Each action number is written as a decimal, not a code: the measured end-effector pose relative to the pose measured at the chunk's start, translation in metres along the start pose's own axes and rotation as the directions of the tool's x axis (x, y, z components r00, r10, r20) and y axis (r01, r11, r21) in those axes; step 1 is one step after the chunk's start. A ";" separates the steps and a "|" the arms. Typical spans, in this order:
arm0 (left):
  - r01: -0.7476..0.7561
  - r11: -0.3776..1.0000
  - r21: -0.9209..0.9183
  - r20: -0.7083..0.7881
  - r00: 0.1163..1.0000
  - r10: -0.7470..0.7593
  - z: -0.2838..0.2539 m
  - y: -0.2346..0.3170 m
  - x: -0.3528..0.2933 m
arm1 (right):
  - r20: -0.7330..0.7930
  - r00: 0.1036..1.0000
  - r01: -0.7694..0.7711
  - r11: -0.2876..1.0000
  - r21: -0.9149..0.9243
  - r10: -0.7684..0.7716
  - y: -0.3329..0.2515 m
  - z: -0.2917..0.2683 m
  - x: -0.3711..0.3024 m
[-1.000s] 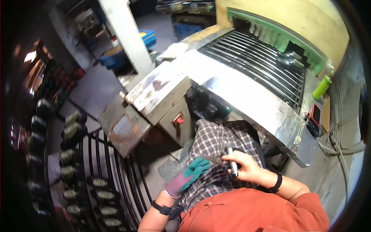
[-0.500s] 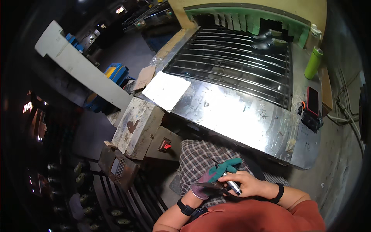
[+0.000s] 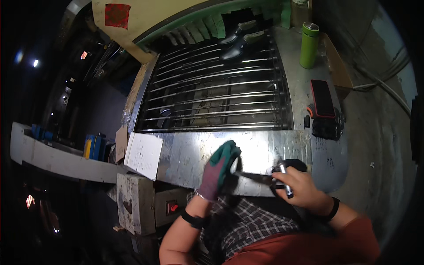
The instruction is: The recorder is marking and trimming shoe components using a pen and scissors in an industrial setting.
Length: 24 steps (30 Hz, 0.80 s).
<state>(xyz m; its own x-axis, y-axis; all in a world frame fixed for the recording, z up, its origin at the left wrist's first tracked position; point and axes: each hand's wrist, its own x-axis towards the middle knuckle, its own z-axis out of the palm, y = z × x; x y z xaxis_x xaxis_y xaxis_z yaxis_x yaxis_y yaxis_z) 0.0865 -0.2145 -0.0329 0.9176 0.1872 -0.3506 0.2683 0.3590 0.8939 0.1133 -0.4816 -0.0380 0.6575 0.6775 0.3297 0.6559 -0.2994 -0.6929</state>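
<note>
My right hand (image 3: 300, 185) is bare and closed around a short silver-and-black metal cylinder (image 3: 285, 179), which looks like a small torch. From the same hand a dark, pointed blade-like tool (image 3: 256, 177) reaches left toward my other hand; its handle is mostly hidden. A rounded black thing (image 3: 297, 165) shows just beyond the fingers, too dark to name. My left hand (image 3: 216, 172) wears a purple and green glove. Its fingers are curled over something dark at their inner side, which I cannot make out. Both hands are over the near metal ledge (image 3: 185, 152).
Behind the ledge lies a bed of metal rollers (image 3: 212, 97) with two dark shoes (image 3: 234, 49) at its far end. On the right stand a green bottle (image 3: 309, 46) and a red-edged phone (image 3: 323, 98). A written paper sheet (image 3: 143, 154) and a red switch (image 3: 172, 207) are at left.
My hands have gone from close together at my lap to apart over the ledge. The left moved forward and left, the right forward, still with the silver cylinder. The view has turned right.
</note>
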 end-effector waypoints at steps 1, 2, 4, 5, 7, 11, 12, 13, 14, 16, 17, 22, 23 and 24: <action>-0.084 0.983 0.162 -0.037 0.995 0.091 0.001 0.011 0.029 | -0.063 0.996 -0.065 0.994 -0.092 0.059 0.011 -0.002 -0.006; -0.191 0.904 0.383 -0.026 0.976 0.218 -0.003 0.021 0.059 | -0.083 0.994 -0.087 0.985 -0.151 0.075 0.021 -0.007 -0.008; -0.281 0.640 0.715 0.025 0.925 0.379 -0.005 0.036 0.121 | -0.064 0.988 -0.155 0.958 -0.242 0.144 0.030 -0.013 -0.010; -0.273 0.494 0.825 0.048 0.906 0.421 -0.003 0.045 0.151 | -0.046 0.978 -0.208 0.919 -0.334 0.205 0.034 -0.015 -0.012; -0.338 0.192 0.921 0.184 0.814 0.551 -0.003 0.054 0.210 | -0.113 0.983 -0.176 0.924 -0.339 0.145 0.046 -0.010 -0.019; -0.283 -0.282 0.916 0.393 0.768 0.505 0.006 0.067 0.315 | -0.010 0.975 -0.216 0.932 -0.291 0.223 0.050 -0.019 -0.022; -0.287 -0.351 0.891 0.437 0.753 0.492 0.011 0.073 0.337 | -0.071 0.972 -0.234 0.939 -0.251 0.223 0.053 -0.016 -0.024; -0.299 -0.415 0.859 0.485 0.734 0.475 0.023 0.078 0.356 | -0.134 0.963 -0.257 0.942 -0.216 0.232 0.056 -0.014 -0.026; -0.288 -0.433 0.854 0.489 0.729 0.479 0.033 0.083 0.373 | -0.053 0.931 -0.365 0.928 -0.076 0.362 0.057 -0.015 -0.030; -0.197 -0.487 0.851 0.440 0.775 0.454 0.050 0.096 0.400 | -0.078 0.952 -0.305 0.940 -0.150 0.296 0.063 -0.014 -0.029; -0.140 -0.499 0.855 0.386 0.814 0.434 0.054 0.102 0.408 | -0.095 0.972 -0.231 0.952 -0.202 0.216 0.063 -0.013 -0.029; -0.063 -0.480 0.875 0.233 0.924 0.304 0.041 0.094 0.427 | -0.116 0.975 -0.200 0.976 -0.081 0.190 0.071 -0.007 -0.028; -0.070 -0.462 0.884 0.211 0.942 0.261 0.048 0.100 0.407 | -0.118 0.967 -0.241 0.959 -0.148 0.225 0.066 -0.011 -0.023; -0.151 -0.335 0.930 0.210 0.966 0.148 0.058 0.104 0.392 | -0.130 0.954 -0.292 0.930 -0.223 0.269 0.061 -0.012 -0.020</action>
<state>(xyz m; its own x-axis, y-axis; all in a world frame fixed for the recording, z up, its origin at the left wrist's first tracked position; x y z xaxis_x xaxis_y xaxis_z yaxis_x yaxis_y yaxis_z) 0.4913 -0.1571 -0.0615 0.9881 0.0419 -0.1479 0.0443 -0.9989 0.0133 0.1448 -0.5221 -0.0793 0.8520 0.4787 0.2121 0.5007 -0.6263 -0.5976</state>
